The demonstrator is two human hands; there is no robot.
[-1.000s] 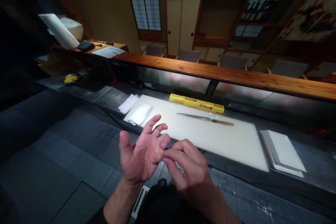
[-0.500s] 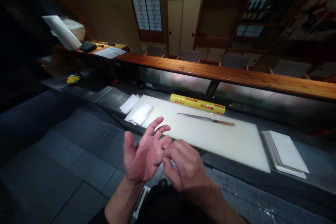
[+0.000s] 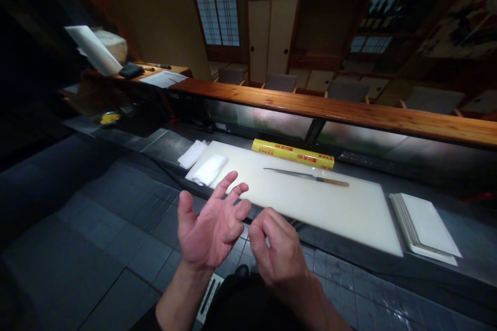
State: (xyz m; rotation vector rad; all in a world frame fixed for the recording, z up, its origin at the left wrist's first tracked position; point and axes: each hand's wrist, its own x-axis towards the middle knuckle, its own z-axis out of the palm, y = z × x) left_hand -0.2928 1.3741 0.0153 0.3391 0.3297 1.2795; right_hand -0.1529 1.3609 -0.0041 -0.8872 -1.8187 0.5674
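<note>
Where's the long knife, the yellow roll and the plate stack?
Long knife point(image 3: 297, 174): head view, point on the steel blade.
Yellow roll point(image 3: 293, 154): head view, point on its middle.
Plate stack point(image 3: 425, 227): head view, point on the top plate.

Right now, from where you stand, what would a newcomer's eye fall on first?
Your bare hands stand out at lower centre, the left hand and right hand raised empty before a white cutting board. On the board lies a long slicing knife with a wooden handle, and a yellow roll of plastic wrap runs along its far edge.
</note>
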